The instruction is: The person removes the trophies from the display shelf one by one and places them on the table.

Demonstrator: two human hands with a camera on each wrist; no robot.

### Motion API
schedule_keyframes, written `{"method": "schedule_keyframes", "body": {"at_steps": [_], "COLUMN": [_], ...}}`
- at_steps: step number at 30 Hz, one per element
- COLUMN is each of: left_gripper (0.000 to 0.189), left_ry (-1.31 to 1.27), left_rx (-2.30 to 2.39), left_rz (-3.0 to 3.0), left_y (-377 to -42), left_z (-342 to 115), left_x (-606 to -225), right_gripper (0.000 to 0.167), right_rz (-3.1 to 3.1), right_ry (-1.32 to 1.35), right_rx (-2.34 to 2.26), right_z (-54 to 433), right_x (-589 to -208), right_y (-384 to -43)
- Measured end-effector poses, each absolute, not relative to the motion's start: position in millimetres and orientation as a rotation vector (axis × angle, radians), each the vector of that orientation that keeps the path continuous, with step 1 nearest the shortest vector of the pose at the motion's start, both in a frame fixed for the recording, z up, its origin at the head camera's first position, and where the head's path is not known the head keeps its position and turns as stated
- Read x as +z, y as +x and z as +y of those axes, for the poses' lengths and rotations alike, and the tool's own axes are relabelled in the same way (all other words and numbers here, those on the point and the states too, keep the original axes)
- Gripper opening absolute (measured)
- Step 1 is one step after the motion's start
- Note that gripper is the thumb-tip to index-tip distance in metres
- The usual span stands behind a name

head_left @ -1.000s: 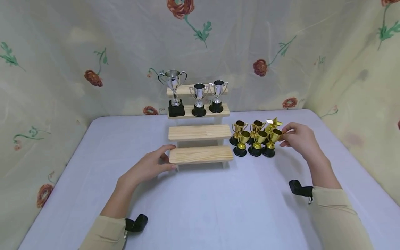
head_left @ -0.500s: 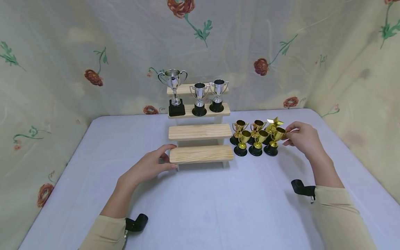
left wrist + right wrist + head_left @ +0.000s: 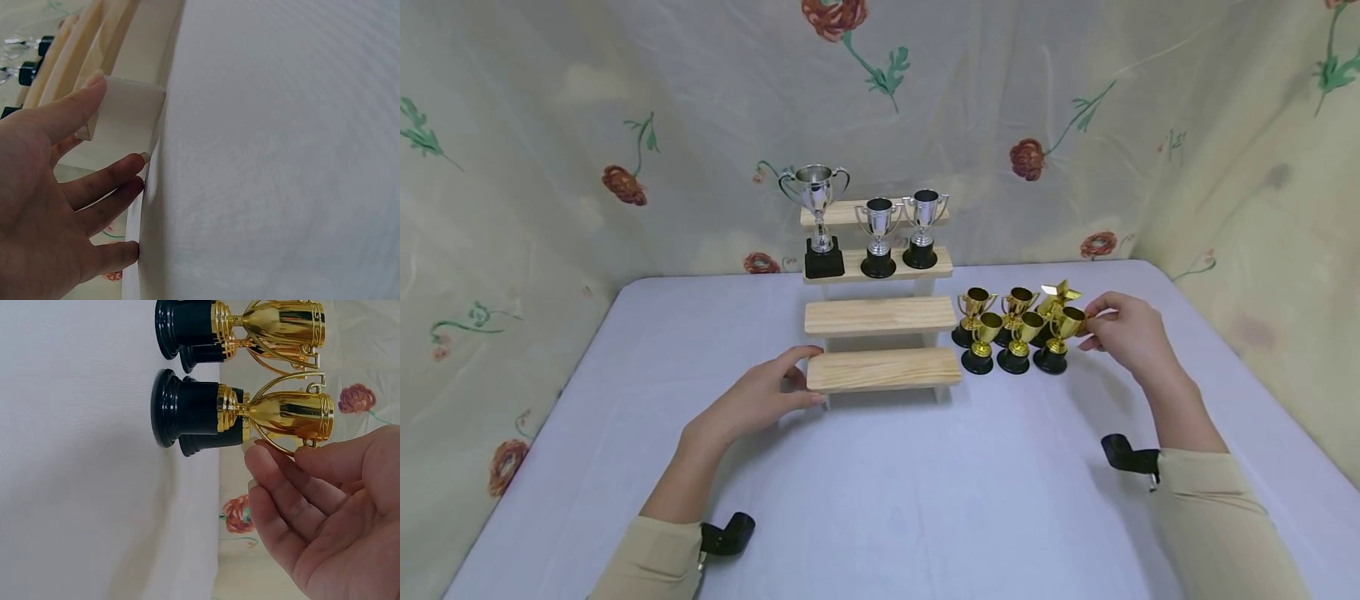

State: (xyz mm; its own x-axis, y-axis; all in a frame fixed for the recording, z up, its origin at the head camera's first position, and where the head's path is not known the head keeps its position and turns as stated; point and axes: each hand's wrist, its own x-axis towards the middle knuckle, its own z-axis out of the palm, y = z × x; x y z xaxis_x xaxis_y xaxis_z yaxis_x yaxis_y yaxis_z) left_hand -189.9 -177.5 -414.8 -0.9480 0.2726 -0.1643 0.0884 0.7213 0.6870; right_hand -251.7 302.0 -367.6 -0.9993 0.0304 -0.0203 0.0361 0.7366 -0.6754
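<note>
My right hand pinches one handle of a small gold trophy cup between thumb and fingers. In the right wrist view this gold trophy has a round black base, close over the white cloth. Beside it to the left, several more gold cups stand grouped, along with a gold star trophy. My left hand holds the left end of the lowest step of a wooden tiered display stand. The left wrist view has the thumb against the stand's white side support, the index finger partly hidden behind the wood.
On the stand's second step from the top are a large silver trophy and two smaller silver cups. A white cloth covers the table. Floral fabric hangs behind and at both sides.
My right hand has shifted slightly right with the gold trophy, separating it a little from the neighbouring cup; over the last half second it barely moves. My left hand stays at the stand.
</note>
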Motion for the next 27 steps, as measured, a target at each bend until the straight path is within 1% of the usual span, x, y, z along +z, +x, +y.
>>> {"method": "schedule_keyframes", "body": {"at_steps": [14,27], "left_gripper": [0.067,0.068], "left_ry": [0.282,0.3], "left_rx": [1.044,1.036], "left_rz": [2.67,2.679], "left_y": [-190,-190], "left_z": [-178,-178], "left_x": [-414,-414], "right_gripper": [0.036,0.032], "right_rz": [2.892,3.016], "right_ry": [0.021,-0.074], "right_rx": [-1.021,-0.965], "right_z": [306,310], "right_x": [-370,-352], "right_y": [-249,-243]}}
